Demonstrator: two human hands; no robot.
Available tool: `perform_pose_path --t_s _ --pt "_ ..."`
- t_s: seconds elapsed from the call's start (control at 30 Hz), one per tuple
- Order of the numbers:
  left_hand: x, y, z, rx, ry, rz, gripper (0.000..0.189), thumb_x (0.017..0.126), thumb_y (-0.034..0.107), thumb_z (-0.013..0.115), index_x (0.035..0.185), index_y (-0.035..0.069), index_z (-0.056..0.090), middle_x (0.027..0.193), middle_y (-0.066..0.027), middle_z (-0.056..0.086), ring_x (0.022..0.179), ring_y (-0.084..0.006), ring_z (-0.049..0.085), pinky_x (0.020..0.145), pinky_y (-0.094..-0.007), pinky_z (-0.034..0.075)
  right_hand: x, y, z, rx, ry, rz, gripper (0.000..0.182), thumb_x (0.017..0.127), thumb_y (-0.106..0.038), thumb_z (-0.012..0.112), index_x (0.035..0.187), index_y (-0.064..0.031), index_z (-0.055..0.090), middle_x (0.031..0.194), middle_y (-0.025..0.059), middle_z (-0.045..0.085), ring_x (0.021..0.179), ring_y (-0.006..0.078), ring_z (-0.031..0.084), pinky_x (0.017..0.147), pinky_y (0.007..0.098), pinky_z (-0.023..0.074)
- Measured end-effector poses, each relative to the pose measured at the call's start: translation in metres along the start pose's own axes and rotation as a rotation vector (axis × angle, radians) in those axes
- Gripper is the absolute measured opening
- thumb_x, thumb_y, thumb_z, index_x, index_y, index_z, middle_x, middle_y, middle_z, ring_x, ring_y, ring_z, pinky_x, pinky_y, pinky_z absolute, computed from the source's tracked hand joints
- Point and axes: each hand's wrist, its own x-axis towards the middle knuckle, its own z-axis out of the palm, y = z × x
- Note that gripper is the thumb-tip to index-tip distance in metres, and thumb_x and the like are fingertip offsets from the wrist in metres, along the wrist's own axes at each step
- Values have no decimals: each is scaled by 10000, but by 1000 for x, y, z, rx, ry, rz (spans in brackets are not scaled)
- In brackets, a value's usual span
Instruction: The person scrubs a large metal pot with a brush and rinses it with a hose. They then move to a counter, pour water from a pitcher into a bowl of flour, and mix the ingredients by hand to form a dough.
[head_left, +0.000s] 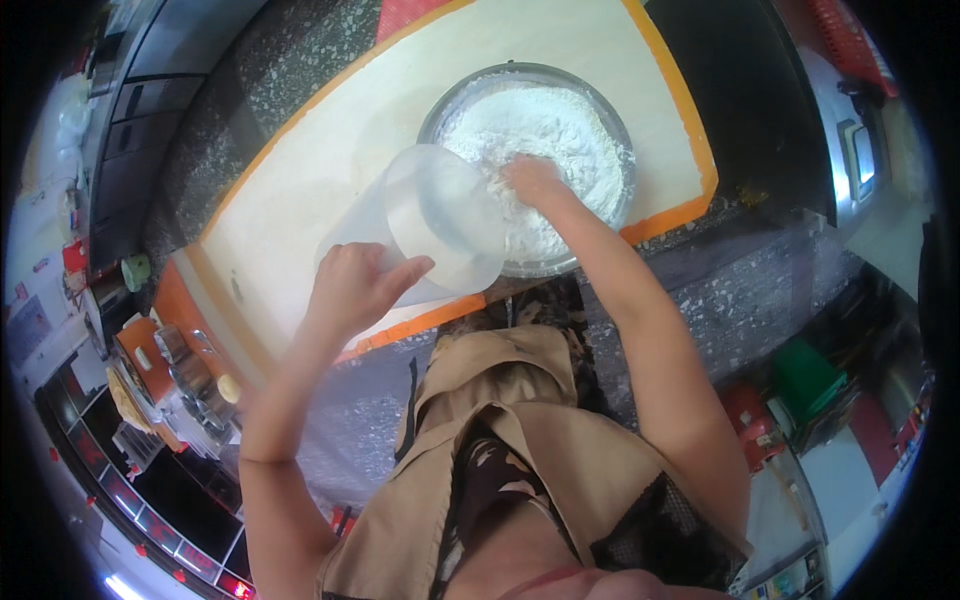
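A wide metal bowl (628, 154) holds a heap of white powder (525, 116) that looks like flour. Into its near middle my right hand (534, 180) reaches, with the fingertips buried in the powder and hidden. My left hand (354, 283) grips a large translucent plastic jug (442, 225) by its side. The jug lies tilted, its wide mouth over the bowl's left rim. Whether liquid is running out of it cannot be seen. Under the bowl is a cream-coloured board (300, 180) with an orange edge (694, 127).
The board rests on a speckled stone counter (300, 67). A black panel (742, 97) lies to the right. Utensils and metal containers (187, 367) crowd a side surface at the left. A green bin (810, 379) stands at the lower right. A beige apron (495, 360) covers my front.
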Motion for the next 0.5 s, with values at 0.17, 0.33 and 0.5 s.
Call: perform_pose_path --t_s 0.17,0.33,0.5 --pt "-1 -6 -3 73 -8 14 465 736 389 658 618 -56 593 490 -149 522 452 -242 489 476 -352 403 -56 1 11 14 351 -13 437 696 -148 666 1117 -137 552 1271 119 380 1203 327 349 973 429 335" --pt "0 -3 -6 30 -53 -52 442 737 364 676 651 -66 614 488 -124 528 426 -176 481 449 -318 392 -45 9 21 135 270 166 321 729 -85 611 1038 -9 565 1193 162 451 1087 337 462 939 416 370" --pt "2 -3 -6 33 -54 -58 424 742 352 672 655 -60 626 489 -111 534 426 -160 487 443 -302 392 8 21 63 344 97 339 242 767 -104 532 957 35 591 968 200 574 877 325 578 858 379 426"
